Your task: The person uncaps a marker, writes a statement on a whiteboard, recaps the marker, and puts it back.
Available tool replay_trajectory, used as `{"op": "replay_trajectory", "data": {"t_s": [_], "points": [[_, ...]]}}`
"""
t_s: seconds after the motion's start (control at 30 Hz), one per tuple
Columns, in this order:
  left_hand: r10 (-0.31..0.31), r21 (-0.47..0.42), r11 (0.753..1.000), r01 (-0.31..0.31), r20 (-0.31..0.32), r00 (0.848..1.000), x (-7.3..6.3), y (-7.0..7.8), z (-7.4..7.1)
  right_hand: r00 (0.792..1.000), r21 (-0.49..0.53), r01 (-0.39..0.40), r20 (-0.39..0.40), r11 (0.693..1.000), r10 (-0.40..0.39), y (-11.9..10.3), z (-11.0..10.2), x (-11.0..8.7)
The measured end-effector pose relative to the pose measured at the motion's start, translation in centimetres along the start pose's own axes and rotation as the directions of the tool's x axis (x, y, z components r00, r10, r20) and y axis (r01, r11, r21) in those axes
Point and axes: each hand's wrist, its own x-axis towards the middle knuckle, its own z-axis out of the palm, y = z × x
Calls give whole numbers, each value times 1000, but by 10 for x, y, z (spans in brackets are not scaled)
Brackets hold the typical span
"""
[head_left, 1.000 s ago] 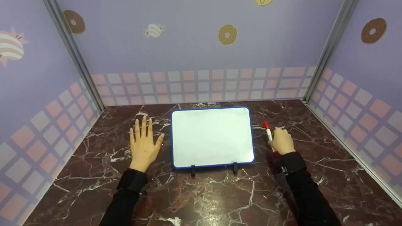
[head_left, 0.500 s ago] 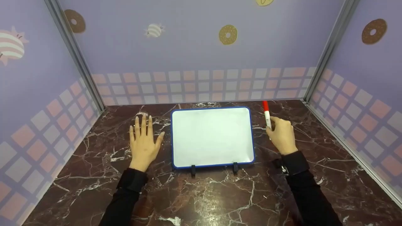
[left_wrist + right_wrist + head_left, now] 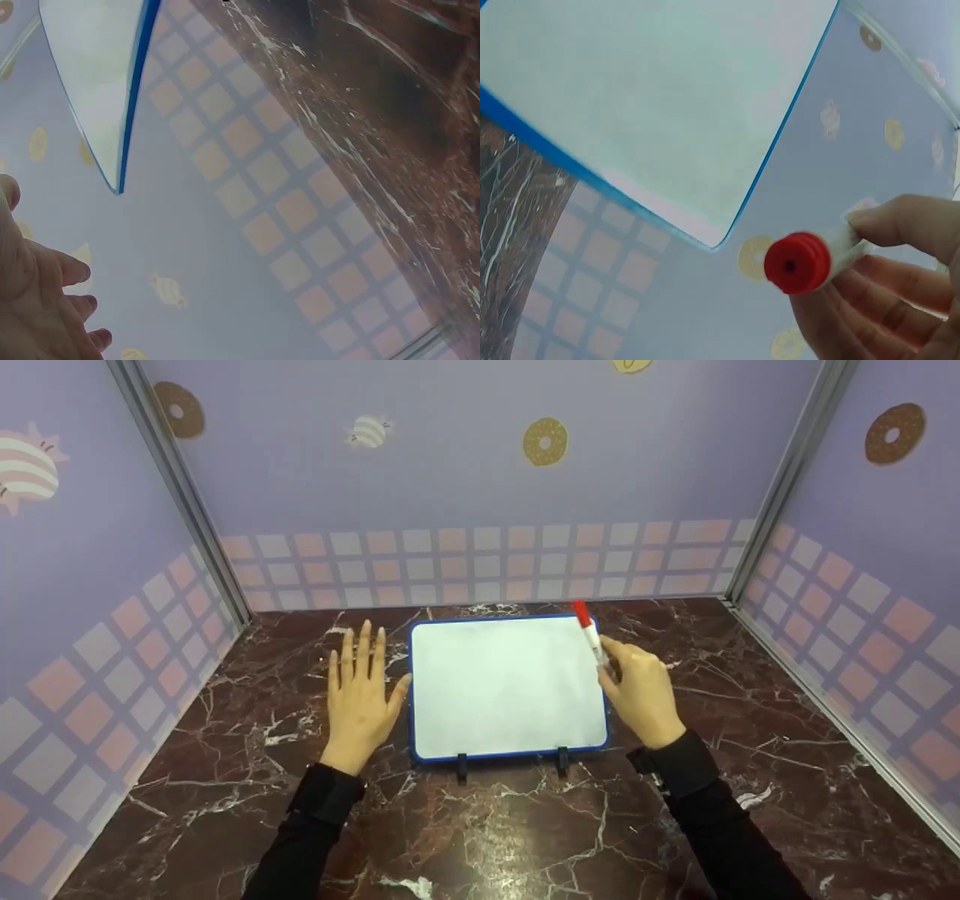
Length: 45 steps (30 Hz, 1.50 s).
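My right hand [image 3: 639, 690] pinches a white marker with a red end [image 3: 584, 619] between thumb and fingers, at the right edge of the whiteboard [image 3: 502, 690]. In the head view the marker overlaps the board's upper right corner, red end up. The right wrist view shows another red end [image 3: 798, 262] of the marker facing the camera. Blue-framed and blank, the whiteboard stands on two small black feet [image 3: 462, 766]. Left of it is my left hand [image 3: 361, 712], fingers straight and spread, holding nothing, its thumb tip close to the board's left edge.
The table [image 3: 510, 840] is dark red marble with white veins. Lilac walls with checked bands and sweet prints enclose it at the back [image 3: 450, 495], left and right, joined by grey metal corner posts [image 3: 787, 472].
My right hand has lifted the marker off the table and carried it left to the board's right edge. My left hand has shifted slightly right and up, closer to the board.
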Motion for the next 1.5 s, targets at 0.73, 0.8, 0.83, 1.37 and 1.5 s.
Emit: {"op": "replay_trajectory", "data": {"t_s": [0.73, 0.8, 0.83, 1.37, 1.5], "points": [[667, 236, 742, -628, -354, 655, -11, 57, 26, 909, -101, 391, 196, 915, -367, -63, 41, -40], [670, 213, 736, -643, -367, 645, -12, 59, 27, 902, -110, 409, 200, 906, -383, -65, 42, -42], [671, 199, 733, -650, -368, 644, -13, 59, 27, 899, -114, 417, 202, 902, -390, -65, 41, -42], [617, -27, 739, -673, -373, 693, -18, 65, 28, 884, -171, 465, 147, 868, -445, -63, 43, -40], [591, -71, 756, -651, -354, 725, -19, 66, 28, 872, -214, 489, 133, 846, -471, -62, 43, -39]]}}
